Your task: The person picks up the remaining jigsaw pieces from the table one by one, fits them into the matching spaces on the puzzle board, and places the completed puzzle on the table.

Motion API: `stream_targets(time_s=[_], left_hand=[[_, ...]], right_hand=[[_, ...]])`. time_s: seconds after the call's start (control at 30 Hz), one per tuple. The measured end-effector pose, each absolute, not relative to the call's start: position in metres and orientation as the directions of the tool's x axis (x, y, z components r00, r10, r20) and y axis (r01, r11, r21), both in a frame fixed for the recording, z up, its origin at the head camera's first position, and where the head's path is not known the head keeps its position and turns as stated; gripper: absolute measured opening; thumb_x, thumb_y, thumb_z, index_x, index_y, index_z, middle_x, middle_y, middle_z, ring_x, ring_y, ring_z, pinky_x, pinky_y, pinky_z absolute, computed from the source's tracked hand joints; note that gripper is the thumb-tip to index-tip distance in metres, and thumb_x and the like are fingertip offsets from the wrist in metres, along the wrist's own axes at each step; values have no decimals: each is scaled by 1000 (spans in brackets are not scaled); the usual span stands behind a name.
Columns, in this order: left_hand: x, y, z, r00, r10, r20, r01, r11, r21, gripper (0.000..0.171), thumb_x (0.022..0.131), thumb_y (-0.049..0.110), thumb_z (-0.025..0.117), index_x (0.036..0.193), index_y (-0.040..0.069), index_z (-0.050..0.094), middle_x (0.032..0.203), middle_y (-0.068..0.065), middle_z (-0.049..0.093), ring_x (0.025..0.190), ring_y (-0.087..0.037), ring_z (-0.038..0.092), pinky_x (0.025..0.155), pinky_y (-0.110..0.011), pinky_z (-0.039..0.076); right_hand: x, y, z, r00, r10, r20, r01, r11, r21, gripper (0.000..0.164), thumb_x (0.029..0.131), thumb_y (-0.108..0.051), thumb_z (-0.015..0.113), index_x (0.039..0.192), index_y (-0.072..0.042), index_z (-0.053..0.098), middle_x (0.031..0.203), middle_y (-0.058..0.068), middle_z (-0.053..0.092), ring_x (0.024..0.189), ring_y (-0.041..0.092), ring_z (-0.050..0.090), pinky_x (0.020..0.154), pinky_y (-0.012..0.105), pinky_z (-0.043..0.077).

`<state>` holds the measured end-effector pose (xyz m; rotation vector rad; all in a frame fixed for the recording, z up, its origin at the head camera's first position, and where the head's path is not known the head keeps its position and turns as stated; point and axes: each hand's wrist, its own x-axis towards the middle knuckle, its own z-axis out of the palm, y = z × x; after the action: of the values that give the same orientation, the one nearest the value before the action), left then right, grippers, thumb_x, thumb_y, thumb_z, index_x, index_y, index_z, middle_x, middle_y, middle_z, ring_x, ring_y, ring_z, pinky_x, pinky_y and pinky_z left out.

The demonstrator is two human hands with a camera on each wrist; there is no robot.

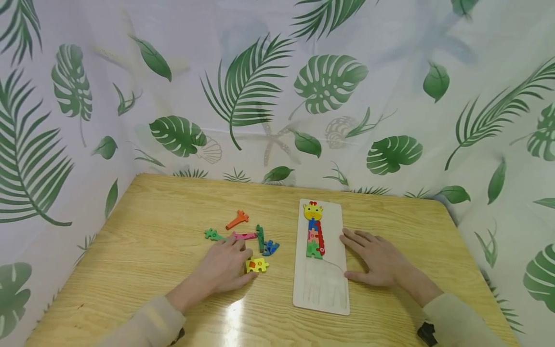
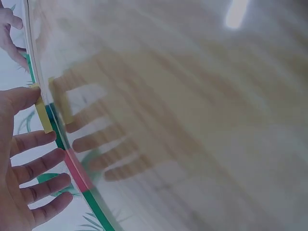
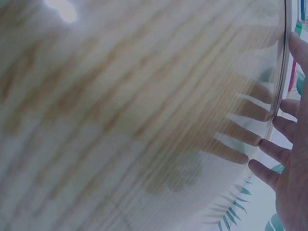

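Observation:
A yellow puzzle piece [image 1: 258, 265] with an orange patch lies between the thumb and index finger of my left hand [image 1: 227, 265], which pinches it by its edges. In the left wrist view the yellow piece [image 2: 44, 113] is seen edge-on, while the other fingers spread over green and pink pieces. My right hand [image 1: 381, 260] rests on the table with fingertips and thumb at the right edge of a pale puzzle board [image 1: 331, 226]. In the board sit a giraffe head [image 1: 313, 211], a red mane strip [image 1: 320, 236] and blue, pink and green neck pieces [image 1: 313, 249].
Loose around my left fingers are an orange piece [image 1: 237, 220], a light green piece [image 1: 212, 234], a pink piece [image 1: 244, 236], a dark green piece [image 1: 260, 237] and a blue piece [image 1: 270, 247]. A leaf-patterned cloth [image 1: 260, 159] hangs behind the wooden table [image 1: 173, 207].

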<state>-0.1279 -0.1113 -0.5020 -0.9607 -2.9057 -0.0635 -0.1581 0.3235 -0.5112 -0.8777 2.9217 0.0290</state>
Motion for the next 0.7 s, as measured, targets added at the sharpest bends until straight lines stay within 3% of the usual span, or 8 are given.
stream_targets(time_s=[0.3,0.7], left_hand=[[-128,-97,-498,-776,620,114,626,780,17,50,95,65,65,115,20,76,112,-4,73,113,-27,67,107,-54,54],[-137,-81,-491,-745,653,136,660,752,7,51,97,64,63,119,19,76,120,-4,74,118,-27,67,97,-48,58]], right_hand=[[-160,325,-514,-830,-550,-92,-552,834,-3,97,91,-84,49,165,-22,38,172,4,39,151,40,46,114,66,45],[-159,323,-511,-827,-555,-93,-557,831,-6,97,91,-83,51,164,-20,39,171,5,39,151,40,46,115,66,44]])
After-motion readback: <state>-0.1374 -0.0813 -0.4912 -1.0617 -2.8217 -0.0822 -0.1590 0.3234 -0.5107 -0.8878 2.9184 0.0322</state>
